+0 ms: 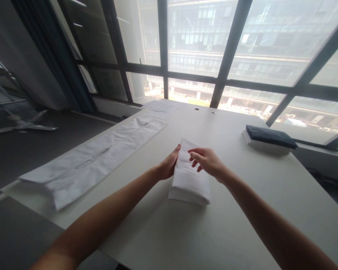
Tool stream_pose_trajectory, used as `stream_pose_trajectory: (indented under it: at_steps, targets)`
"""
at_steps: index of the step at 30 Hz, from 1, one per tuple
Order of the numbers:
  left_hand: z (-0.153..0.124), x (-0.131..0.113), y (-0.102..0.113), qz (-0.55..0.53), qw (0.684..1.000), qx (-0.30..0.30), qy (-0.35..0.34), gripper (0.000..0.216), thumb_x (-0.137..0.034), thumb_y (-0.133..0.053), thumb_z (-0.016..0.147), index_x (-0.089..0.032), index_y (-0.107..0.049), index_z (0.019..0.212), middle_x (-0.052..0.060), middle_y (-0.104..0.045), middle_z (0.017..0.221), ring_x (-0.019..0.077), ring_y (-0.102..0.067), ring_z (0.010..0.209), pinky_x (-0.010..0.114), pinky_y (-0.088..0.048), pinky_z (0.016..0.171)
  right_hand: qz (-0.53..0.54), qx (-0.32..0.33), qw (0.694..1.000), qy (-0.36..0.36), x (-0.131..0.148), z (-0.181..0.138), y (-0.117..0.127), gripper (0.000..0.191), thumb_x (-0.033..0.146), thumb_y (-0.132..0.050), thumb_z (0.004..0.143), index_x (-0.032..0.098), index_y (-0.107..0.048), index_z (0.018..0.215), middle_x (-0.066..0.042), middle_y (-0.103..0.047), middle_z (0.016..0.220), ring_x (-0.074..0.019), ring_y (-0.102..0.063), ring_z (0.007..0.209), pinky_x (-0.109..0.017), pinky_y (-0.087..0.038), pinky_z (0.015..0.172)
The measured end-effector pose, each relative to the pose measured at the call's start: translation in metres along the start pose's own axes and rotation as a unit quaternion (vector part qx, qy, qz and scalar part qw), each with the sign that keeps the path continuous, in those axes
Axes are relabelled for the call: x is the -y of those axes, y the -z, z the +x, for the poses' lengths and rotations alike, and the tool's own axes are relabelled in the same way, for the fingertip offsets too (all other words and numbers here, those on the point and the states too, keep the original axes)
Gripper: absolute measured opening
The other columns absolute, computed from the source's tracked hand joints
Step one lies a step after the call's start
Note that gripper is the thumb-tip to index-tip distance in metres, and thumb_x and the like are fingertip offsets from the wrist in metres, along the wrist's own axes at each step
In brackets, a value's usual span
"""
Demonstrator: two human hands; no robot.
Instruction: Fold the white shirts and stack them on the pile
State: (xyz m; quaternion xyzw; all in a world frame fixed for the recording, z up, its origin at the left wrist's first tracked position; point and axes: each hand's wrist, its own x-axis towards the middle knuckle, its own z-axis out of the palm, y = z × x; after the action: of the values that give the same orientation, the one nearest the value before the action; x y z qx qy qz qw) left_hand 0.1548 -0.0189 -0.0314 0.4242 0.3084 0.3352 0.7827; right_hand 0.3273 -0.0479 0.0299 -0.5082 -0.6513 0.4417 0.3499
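Note:
A thick, folded white cloth point(190, 180) lies on the white table in front of me, its layered near edge facing me. What garment or linen it is, I cannot tell. My left hand point(168, 164) grips the cloth's left edge, thumb upright along the side, the other fingers mostly hidden. Over the top of the cloth hovers my right hand point(204, 160), its fingers loosely bent and apart, with nothing in them. Whether its fingertips touch the fabric is unclear. To the left, a long white cloth point(101, 153) is spread out, creased along its middle.
At the table's right edge, a folded dark blue cloth point(270, 135) rests on a white folded stack point(266, 147). Some papers point(157, 107) lie at the far end of the table point(225, 225). Large windows stand beyond it, and a chair base point(19, 122) is on the floor at left.

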Motion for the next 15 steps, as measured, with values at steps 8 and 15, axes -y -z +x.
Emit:
stream_pose_trajectory:
  at_steps: [8,15]
  targets:
    - [-0.004,0.001,0.004,-0.031,0.994,-0.088,0.062,0.049,-0.012,-0.060,0.077,-0.010,-0.059,0.126,0.013,-0.076,0.103,0.0264,-0.074,0.087,0.039,-0.059,0.082,-0.178,-0.154,0.962,0.137,-0.078,-0.035,-0.001,0.045,0.043,-0.049,0.096,0.017,-0.062,0.130,-0.018,-0.058,0.134,-0.0291,-0.054,0.127,-0.051,-0.045,0.107]
    - [0.002,0.015,0.004,-0.047,0.988,-0.115,0.096,0.049,-0.016,-0.057,0.077,-0.011,-0.057,0.126,0.014,-0.075,0.109,0.0290,-0.072,0.100,0.043,-0.058,0.092,-0.314,0.059,0.926,0.200,-0.094,-0.104,-0.004,0.093,0.017,-0.067,0.081,0.024,-0.019,0.160,-0.014,-0.014,0.168,-0.0318,-0.008,0.154,-0.055,-0.031,0.120]
